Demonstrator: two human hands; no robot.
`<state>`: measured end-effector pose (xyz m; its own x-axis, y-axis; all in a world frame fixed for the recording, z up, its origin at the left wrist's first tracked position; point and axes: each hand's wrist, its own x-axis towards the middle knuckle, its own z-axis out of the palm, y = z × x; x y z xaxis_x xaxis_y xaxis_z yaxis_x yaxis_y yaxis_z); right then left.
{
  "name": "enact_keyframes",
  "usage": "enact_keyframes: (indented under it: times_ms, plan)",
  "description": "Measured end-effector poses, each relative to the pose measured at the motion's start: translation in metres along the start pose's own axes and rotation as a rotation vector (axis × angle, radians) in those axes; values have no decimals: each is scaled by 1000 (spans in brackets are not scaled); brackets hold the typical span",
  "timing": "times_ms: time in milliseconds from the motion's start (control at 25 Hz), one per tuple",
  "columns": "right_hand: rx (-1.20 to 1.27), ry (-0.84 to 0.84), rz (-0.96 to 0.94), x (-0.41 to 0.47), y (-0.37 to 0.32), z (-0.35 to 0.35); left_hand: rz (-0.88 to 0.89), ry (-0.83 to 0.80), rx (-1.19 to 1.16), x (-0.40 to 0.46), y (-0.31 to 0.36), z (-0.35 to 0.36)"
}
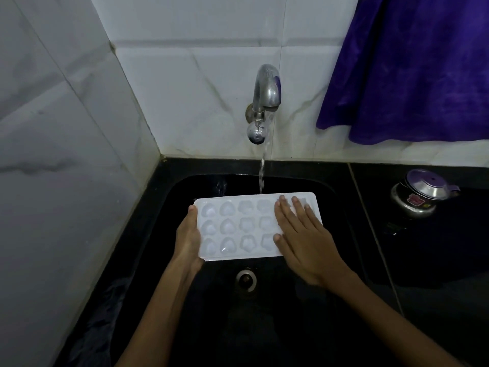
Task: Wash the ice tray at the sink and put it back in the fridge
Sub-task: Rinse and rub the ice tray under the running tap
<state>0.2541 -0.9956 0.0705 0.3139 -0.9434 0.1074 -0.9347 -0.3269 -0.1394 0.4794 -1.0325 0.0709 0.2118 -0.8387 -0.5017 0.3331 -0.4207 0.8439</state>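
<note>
A white plastic ice tray point(238, 226) with heart and flower-shaped cavities hangs level over the black sink point(304, 327). My left hand point(188, 238) grips its left short edge, thumb on the rim. My right hand point(301, 234) lies flat on the tray's right end with straight fingers spread over the cavities. A chrome tap point(266, 98) on the tiled wall runs a thin stream of water point(262, 173) that falls just behind the tray's far edge.
The sink drain point(246, 279) sits below the tray. A black counter point(436, 247) on the right carries a small steel pot with a lid point(420, 193). A purple cloth point(412, 67) hangs at upper right. White tiled walls close the left and back.
</note>
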Motion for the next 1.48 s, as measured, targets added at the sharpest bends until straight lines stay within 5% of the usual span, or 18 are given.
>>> enact_keyframes:
  times_ms: [320, 520, 680, 800, 1000, 1280, 1480]
  plan:
    - [93, -75, -296, -8, -26, 11, -8, 43, -2, 1, -4, -6]
    - [20, 28, 66, -14, 10, 10, 32, 15, -3, 1, -4, -23]
    - [867, 101, 338, -6, 11, 5, 65, -68, -17, -7, -10, -21]
    - [1124, 175, 359, -7, 25, 5, 191, -78, 144, -10, -12, -30]
    - [1132, 241, 388, -19, 34, 7, 395, -74, 355, -21, -18, -35]
    - [1070, 303, 303, -48, 33, 16, 515, -195, 243, -36, -43, -53]
    - [771, 344, 182, -83, 26, 39, 746, -173, 601, -45, -74, -80]
